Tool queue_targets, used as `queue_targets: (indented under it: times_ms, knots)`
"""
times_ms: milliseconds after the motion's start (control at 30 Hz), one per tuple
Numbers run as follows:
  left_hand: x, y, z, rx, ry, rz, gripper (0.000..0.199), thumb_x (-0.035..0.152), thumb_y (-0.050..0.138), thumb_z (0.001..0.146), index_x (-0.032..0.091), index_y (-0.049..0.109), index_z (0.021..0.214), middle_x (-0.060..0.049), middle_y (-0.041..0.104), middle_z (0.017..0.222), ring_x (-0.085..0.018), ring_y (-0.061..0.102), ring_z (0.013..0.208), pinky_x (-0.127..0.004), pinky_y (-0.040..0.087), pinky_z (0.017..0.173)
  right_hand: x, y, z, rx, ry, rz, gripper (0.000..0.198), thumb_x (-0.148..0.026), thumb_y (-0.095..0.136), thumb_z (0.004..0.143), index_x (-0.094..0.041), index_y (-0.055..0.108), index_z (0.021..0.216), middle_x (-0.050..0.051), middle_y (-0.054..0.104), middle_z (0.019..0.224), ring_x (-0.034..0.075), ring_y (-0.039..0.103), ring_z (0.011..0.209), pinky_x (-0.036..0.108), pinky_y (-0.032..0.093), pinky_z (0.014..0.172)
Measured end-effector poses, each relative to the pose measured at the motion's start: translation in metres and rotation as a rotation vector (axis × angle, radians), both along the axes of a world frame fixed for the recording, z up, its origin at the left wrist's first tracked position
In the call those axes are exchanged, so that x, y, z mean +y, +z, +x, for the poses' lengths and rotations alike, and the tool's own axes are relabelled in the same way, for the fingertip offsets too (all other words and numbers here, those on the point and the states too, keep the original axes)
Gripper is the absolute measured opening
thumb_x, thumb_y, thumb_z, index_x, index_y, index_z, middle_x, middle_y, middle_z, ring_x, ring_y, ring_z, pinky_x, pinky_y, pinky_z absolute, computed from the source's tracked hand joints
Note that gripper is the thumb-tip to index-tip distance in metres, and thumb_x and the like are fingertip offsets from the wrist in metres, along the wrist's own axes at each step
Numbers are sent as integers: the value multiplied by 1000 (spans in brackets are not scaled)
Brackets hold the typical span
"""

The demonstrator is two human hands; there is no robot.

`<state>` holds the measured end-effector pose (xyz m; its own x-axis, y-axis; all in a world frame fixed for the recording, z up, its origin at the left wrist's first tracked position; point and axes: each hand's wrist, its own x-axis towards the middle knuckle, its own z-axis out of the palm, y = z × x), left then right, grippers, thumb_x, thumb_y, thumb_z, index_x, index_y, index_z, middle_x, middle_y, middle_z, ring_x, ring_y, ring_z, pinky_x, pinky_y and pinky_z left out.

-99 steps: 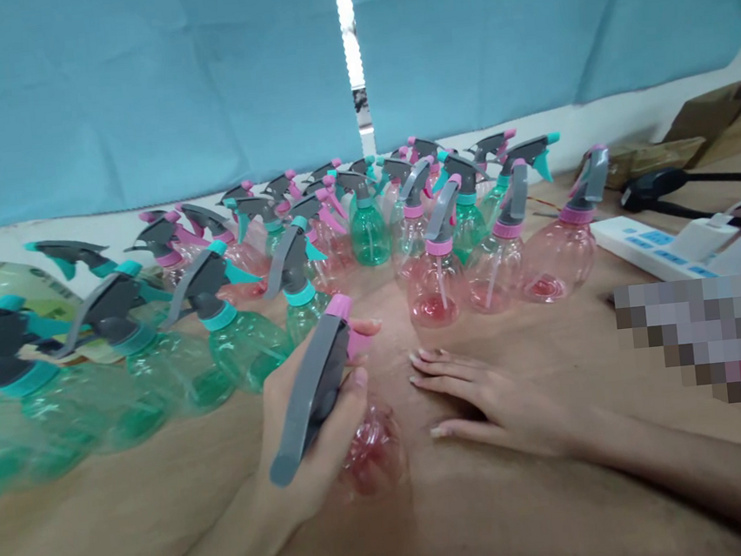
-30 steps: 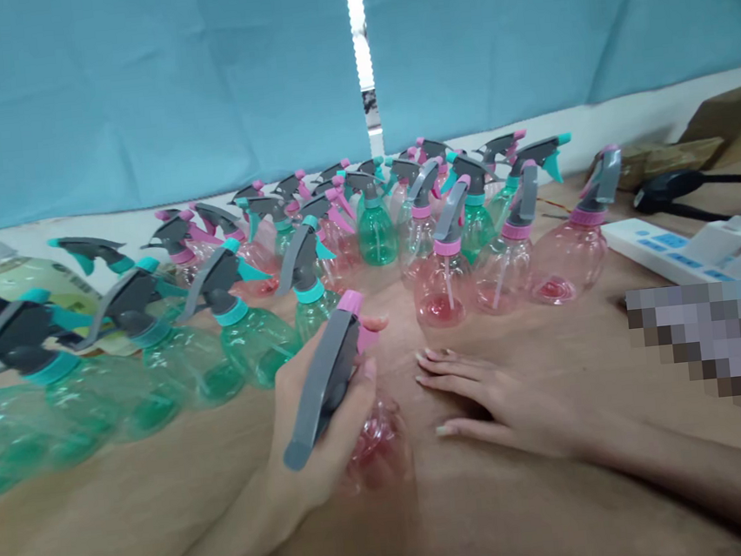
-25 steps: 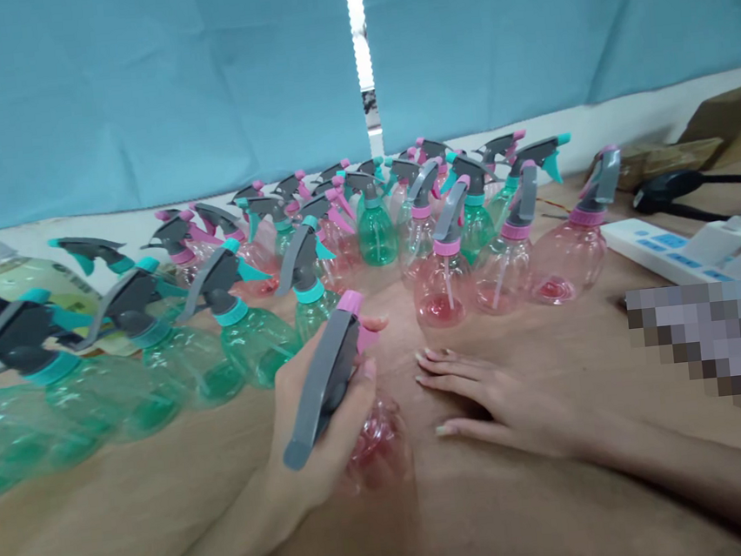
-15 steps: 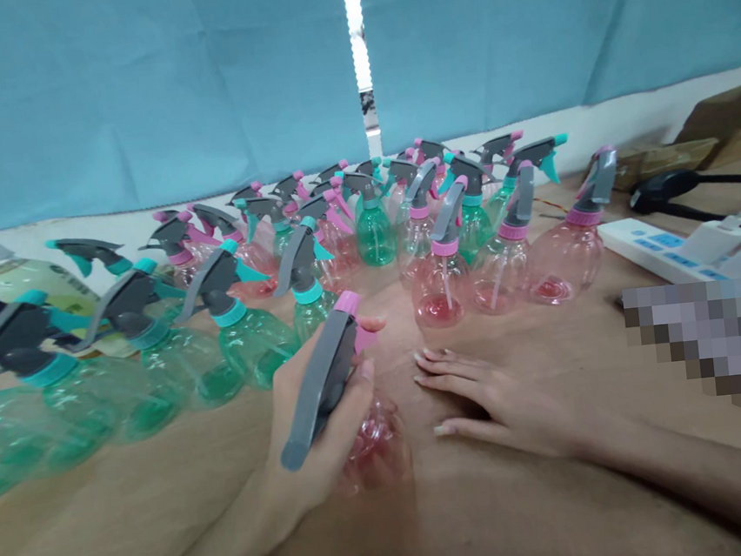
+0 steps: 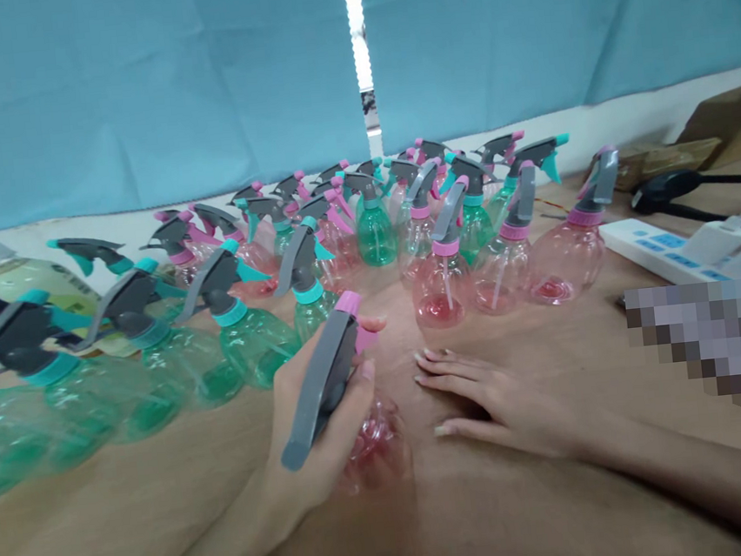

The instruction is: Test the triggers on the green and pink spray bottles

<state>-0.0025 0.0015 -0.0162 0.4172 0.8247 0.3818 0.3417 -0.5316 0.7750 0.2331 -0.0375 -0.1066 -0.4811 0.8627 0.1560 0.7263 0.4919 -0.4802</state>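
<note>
My left hand (image 5: 319, 423) is wrapped round the neck of a pink spray bottle (image 5: 380, 452), just under its grey trigger head with a pink nozzle. The bottle appears to stand on the table; its collar is hidden by my fingers. My right hand (image 5: 486, 393) lies palm down on the wooden table (image 5: 485, 512), fingers stretched out and holding nothing. Just beyond the left hand is a green spray bottle (image 5: 255, 341) with a turquoise collar. The nearest bottle to my right fingertips is another pink spray bottle (image 5: 441, 289).
Many more green and pink spray bottles (image 5: 376, 234) crowd the table's back and left. On the right lie a white power strip (image 5: 643, 247) with plugs, a black strap-like item (image 5: 667, 192) and cardboard (image 5: 722, 122). A yellowish bottle (image 5: 36, 280) stands far left. Blue cloth (image 5: 162, 88) hangs behind.
</note>
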Motion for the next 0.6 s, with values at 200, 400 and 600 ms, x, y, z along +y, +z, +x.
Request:
queue_targets:
  times_ms: [200, 400, 600]
  knots:
    - [0, 3, 1, -3, -13, 8, 23, 24, 55, 87, 29, 61, 108, 4, 60, 70, -15, 55, 55, -29, 45, 53, 0, -1, 0, 40, -3, 3, 62, -55, 51, 93, -20, 44, 144, 9, 36, 153, 26, 30, 142, 48, 29, 116]
    - [-1, 5, 2, -2, -24, -3, 21, 24, 54, 87, 29, 61, 106, 3, 59, 69, -15, 54, 55, -31, 46, 53, 0, -2, 0, 59, -9, 4, 63, -54, 52, 92, -20, 43, 145, 9, 37, 153, 27, 32, 142, 49, 29, 115]
    - [0, 1, 1, -8, -6, -6, 23, 24, 54, 88, 29, 62, 108, 5, 57, 62, -14, 53, 50, -29, 47, 50, 0, -3, 1, 82, -2, 14, 63, -53, 54, 92, -23, 41, 146, 9, 37, 153, 27, 32, 142, 49, 30, 115]
